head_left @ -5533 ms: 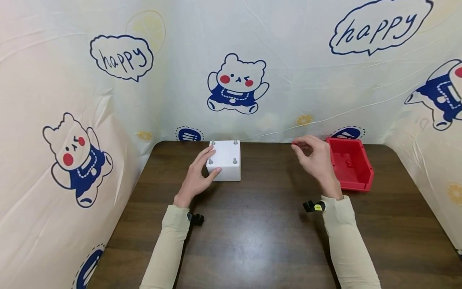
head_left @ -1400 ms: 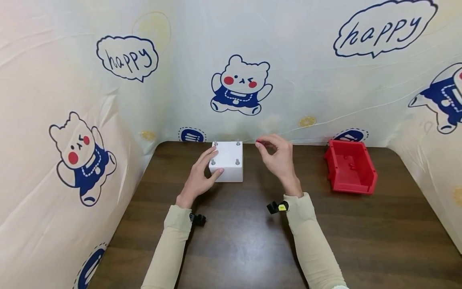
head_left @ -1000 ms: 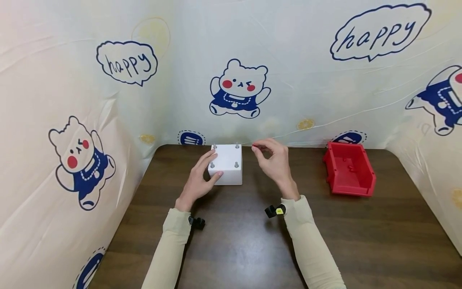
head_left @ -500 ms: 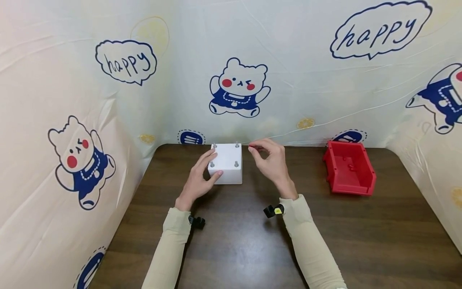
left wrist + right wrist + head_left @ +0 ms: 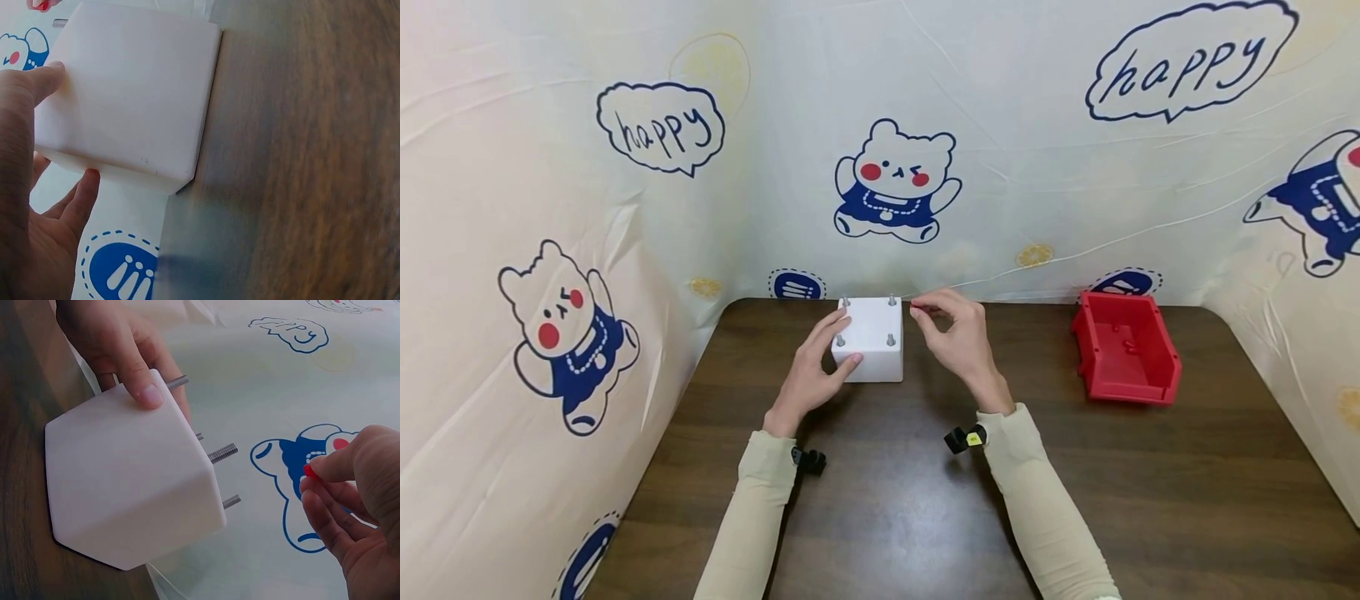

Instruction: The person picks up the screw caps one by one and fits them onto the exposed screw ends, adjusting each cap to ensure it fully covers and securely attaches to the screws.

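A white block (image 5: 871,365) stands near the table's back edge, several threaded metal studs (image 5: 224,453) rising from its top. My left hand (image 5: 808,367) holds the block at its left side. The thumb lies on the front face, as the left wrist view also shows, and the other fingers reach round the left and back. Just right of the block, my right hand (image 5: 958,337) pinches a small red piece (image 5: 309,470) between thumb and index finger, a little apart from the studs. Most of the red piece is hidden by the fingertips.
A red open-front bin (image 5: 1093,379) stands at the right of the table, with several small red pieces (image 5: 1129,344) inside. The brown wooden table (image 5: 887,517) ends close behind the block, against a printed cloth (image 5: 1000,167) that hangs round the sides.
From beside the red bin, my right hand has moved left to the block with the red piece, creeping closer over the last second. My left hand keeps its hold on the block.
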Motion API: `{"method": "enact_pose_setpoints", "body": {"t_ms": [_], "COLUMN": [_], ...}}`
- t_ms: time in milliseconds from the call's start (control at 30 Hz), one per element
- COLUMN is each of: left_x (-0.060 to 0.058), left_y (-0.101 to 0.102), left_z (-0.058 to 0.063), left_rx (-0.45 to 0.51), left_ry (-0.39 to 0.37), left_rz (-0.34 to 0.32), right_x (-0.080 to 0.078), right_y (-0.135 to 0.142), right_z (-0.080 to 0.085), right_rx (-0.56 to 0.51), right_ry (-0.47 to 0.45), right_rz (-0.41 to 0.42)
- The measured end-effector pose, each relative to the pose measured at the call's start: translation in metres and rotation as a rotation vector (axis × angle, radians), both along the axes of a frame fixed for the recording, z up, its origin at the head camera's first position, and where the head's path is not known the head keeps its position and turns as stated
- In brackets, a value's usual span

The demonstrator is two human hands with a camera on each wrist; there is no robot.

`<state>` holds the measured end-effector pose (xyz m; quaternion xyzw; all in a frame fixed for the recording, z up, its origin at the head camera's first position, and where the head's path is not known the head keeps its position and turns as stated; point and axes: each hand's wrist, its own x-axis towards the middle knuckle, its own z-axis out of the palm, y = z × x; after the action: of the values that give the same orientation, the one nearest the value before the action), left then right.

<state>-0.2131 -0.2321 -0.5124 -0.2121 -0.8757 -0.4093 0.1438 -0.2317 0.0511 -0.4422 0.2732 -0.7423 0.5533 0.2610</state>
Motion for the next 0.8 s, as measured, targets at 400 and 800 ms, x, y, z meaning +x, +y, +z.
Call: {"method": "enact_pose_setpoints", "body": {"t_ms": [400, 800], "left_x": [0.0005, 0.0000], "left_y": [0.0010, 0.0008], "left_z": [-0.0008, -0.0001], "left_rx": [0.001, 0.006], "left_ry": [-0.001, -0.004], "left_rz": [0.001, 0.003], "right_x": [0.0039, 0.0064], "right_y": [-0.0068, -0.0103], "right_z": [0.0015, 0.0002], "right_rx": [0.038, 0.091], "right_ry": [-0.006, -0.023], "right_rz": [-0.004, 0.005]}}
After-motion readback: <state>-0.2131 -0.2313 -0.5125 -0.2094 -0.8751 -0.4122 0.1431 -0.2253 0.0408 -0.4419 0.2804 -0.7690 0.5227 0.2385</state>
